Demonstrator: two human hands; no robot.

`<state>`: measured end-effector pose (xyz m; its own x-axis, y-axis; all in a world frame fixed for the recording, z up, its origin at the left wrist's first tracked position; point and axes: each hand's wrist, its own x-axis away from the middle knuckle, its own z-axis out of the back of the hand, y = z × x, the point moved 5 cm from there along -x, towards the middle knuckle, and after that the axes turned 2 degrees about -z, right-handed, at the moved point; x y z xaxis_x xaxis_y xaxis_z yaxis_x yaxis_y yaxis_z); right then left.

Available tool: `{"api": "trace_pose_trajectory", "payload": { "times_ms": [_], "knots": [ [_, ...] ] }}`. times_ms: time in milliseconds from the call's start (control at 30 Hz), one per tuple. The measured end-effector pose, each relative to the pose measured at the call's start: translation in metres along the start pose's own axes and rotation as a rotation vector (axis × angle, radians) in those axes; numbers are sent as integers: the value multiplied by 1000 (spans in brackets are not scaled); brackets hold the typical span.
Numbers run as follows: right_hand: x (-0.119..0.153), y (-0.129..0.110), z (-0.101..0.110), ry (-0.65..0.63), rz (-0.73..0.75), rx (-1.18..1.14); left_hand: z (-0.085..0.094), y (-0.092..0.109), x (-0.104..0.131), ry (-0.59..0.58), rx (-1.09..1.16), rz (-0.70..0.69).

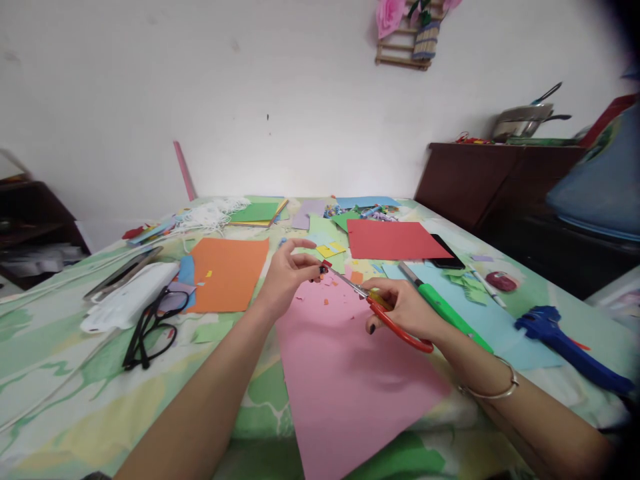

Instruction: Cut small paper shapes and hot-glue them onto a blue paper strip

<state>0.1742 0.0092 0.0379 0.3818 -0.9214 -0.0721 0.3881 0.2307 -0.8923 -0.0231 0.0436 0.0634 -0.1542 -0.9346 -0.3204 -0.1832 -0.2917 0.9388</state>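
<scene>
Your left grip (296,268) pinched a red paper scrap (327,264); your right grip (397,305) encircled red-handled scissors (403,333). Trimming seemed underway, calling for steadiness next.

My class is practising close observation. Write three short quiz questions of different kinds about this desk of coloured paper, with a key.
1. What does the right hand hold?
2. True or false: the glasses lie on the pink sheet.
3. Fill in: the red sheet partly covers a black ____.

Key:
1. Scissors.
2. False; they lie left of the orange sheet.
3. Phone.
</scene>
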Motion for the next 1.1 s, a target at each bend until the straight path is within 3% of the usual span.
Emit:
{"api": "trace_pose_trajectory", "payload": {
  "times_ms": [300,1100],
  "knots": [
    [-1,5,-2,-154,-61,-213,-1,4,1,6,54,40],
    [0,2,-1,-139,-43,-107,1,2,1,-15,87,106]
  ]
}}
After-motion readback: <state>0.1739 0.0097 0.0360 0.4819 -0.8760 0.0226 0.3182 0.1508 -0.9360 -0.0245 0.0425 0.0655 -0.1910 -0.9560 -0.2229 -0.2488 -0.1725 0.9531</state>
